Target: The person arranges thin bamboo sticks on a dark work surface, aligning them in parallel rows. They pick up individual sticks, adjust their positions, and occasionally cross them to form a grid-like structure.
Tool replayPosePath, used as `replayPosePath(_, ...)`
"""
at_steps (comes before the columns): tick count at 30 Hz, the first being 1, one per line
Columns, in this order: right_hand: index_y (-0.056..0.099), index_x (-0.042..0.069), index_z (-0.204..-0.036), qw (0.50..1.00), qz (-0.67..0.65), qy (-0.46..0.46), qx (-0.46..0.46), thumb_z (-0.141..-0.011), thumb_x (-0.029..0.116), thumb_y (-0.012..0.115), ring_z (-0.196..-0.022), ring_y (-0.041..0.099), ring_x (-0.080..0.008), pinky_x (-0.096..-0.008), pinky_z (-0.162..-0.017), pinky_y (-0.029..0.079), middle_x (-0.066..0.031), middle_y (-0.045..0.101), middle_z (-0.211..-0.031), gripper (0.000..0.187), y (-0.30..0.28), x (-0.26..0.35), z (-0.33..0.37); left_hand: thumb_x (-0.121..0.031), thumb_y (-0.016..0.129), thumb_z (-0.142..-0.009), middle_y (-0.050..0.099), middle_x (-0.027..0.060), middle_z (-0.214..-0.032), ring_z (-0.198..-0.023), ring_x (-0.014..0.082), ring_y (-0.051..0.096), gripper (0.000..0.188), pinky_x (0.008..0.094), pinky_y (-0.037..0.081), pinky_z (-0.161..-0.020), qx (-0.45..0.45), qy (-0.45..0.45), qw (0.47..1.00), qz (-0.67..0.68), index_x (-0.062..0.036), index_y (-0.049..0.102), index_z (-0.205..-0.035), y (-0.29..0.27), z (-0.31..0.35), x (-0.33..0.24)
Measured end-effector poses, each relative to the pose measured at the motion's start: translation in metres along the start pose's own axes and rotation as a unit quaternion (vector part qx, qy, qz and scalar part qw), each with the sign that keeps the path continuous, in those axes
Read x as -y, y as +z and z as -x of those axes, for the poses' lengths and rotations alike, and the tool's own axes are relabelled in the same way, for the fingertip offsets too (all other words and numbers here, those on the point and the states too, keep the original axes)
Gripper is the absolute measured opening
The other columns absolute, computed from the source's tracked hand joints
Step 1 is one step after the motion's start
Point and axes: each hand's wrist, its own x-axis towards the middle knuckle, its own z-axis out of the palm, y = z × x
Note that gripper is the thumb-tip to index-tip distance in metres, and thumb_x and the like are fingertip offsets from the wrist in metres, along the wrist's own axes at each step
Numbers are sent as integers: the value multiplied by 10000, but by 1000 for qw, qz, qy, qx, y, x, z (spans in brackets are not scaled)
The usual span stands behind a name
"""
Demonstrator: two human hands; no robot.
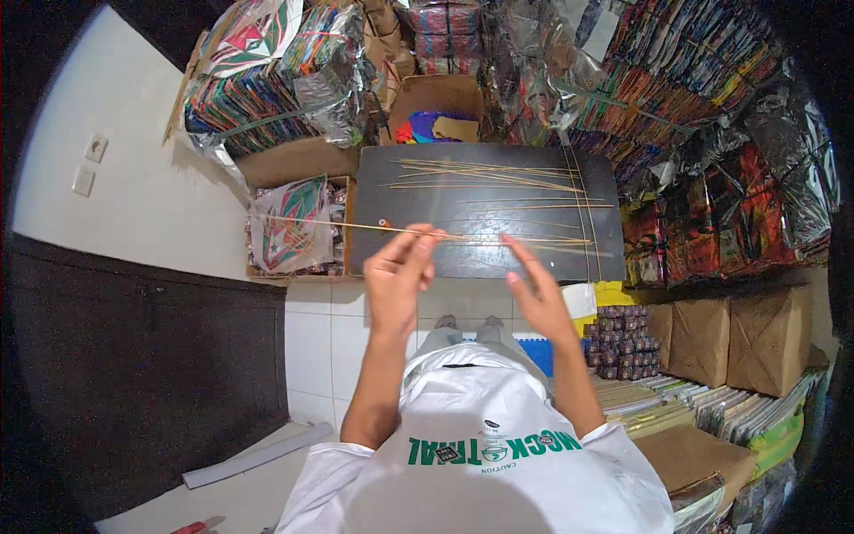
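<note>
My left hand (398,278) pinches a thin bamboo stick (334,223) between thumb and fingertips over the near side of a dark table (378,182). One end of the stick reaches left past the table's edge, over a box. My right hand (541,298) is held to the right with fingers apart; its fingertips hover near some thin sticks (551,241), and I cannot tell whether they touch. Farther back on the tabletop lie several more loose bamboo sticks (489,174), roughly side by side. A small round spool-like thing (383,223) sits by my left hand.
Left of the table stands a carton (347,258) with a printed sheet on it. Plastic-wrapped stacks (258,102) rise behind, with more bundles (712,214) along the right. An open cardboard box (436,93) stands at the back. Stacked spools (623,343) and brown packages (767,338) are at right.
</note>
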Motion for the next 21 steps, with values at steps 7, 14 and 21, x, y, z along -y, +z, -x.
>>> replayPosePath(7,619,42,-1185,967,-203,130,88,-1042,224,503,-790,503,-66,-237,-696,419,18,584,-942,259,38,46,1,-124,671,-952,724,48,-982,-594,25,518,214,174,373,-461,21,15,999,-39,16,707,-1110,7,7,6)
replayPosePath(14,644,32,-1010,973,-168,96,129,-1031,194,529,-726,428,-29,-209,-633,357,47,559,-871,200,36,62,3,-125,674,-952,728,11,-935,-602,13,502,189,178,366,-488,25,29,993,-109,3,723,-1081,-5,5,12)
replayPosePath(21,652,32,-978,977,-127,95,142,-1011,176,562,-775,459,-32,-209,-684,393,42,589,-891,174,-10,75,-14,-75,649,-937,727,15,-893,-696,21,548,142,191,422,-587,46,35,962,-268,14,735,-1007,-26,3,17)
